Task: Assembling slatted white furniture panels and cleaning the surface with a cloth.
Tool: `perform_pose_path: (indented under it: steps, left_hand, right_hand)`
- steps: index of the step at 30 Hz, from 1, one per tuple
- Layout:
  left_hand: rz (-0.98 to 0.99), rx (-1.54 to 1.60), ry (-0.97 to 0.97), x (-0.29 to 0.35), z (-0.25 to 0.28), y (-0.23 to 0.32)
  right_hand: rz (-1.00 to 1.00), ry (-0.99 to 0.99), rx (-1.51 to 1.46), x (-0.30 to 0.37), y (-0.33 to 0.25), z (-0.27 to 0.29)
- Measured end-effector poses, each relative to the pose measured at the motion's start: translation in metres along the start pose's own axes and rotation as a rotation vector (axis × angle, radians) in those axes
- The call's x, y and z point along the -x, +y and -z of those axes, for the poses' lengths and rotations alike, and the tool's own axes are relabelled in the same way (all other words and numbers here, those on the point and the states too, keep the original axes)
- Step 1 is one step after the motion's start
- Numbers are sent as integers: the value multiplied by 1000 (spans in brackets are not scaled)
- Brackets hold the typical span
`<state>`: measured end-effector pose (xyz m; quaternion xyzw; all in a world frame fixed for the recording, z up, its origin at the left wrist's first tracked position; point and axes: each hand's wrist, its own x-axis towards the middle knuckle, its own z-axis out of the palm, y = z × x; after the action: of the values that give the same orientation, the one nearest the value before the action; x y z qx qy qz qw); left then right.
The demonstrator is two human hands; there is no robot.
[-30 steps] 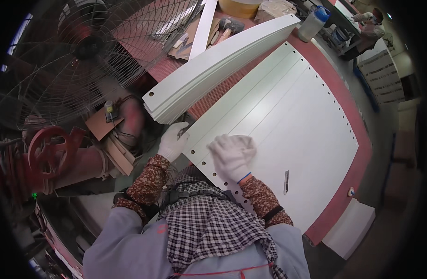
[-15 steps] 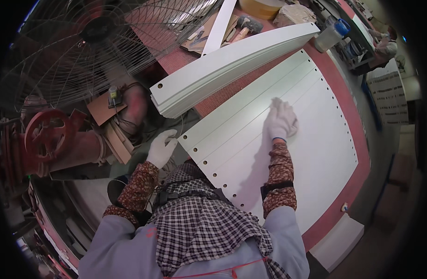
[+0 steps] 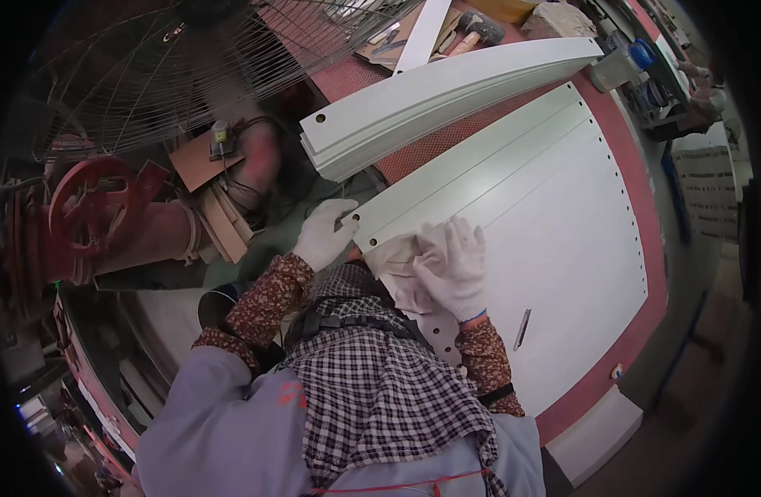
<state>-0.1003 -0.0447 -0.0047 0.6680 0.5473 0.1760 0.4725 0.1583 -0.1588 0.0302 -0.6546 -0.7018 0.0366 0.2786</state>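
A large white panel (image 3: 554, 224) with fine straight lines and holes along its edges lies in front of me. My right hand (image 3: 453, 269), in a white knitted glove, has a crumpled pale cloth (image 3: 393, 258) under its palm and thumb, pressed to the panel near the left edge. Its fingers point away from me over the cloth. My left hand (image 3: 324, 234), also gloved, is at the panel's left corner beside the holes, fingers and thumb apart. Whether it touches the edge is hard to tell. A slim grey tool (image 3: 522, 329) lies right of my right forearm.
A stack of curved white strips (image 3: 447, 95) stands beyond the panel on the red table (image 3: 645, 207). Behind it are a mallet (image 3: 478, 31) and a jug with a blue lid (image 3: 621, 66). A fan (image 3: 256, 74) and a red handwheel (image 3: 91, 203) are at left.
My right hand has come back from the panel's middle to the left edge, and the cloth now shows spread out. The slim tool now shows. My left hand has moved closer to the corner.
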Motion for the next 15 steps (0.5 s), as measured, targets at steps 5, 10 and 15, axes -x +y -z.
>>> perform_pose_path:
  steps: [5, 10, 15]
  left_hand:
    - [-309, -329, -12, 5, -8, 16]
    - [-583, -531, -221, 5, -26, 39]
    - [-700, -421, -107, -9, -57, 33]
  right_hand:
    - [-171, -52, -33, 47, 16, -11]
    - [-391, -38, -203, 65, 15, -18]
    - [-581, 191, -425, 50, 1, 15]
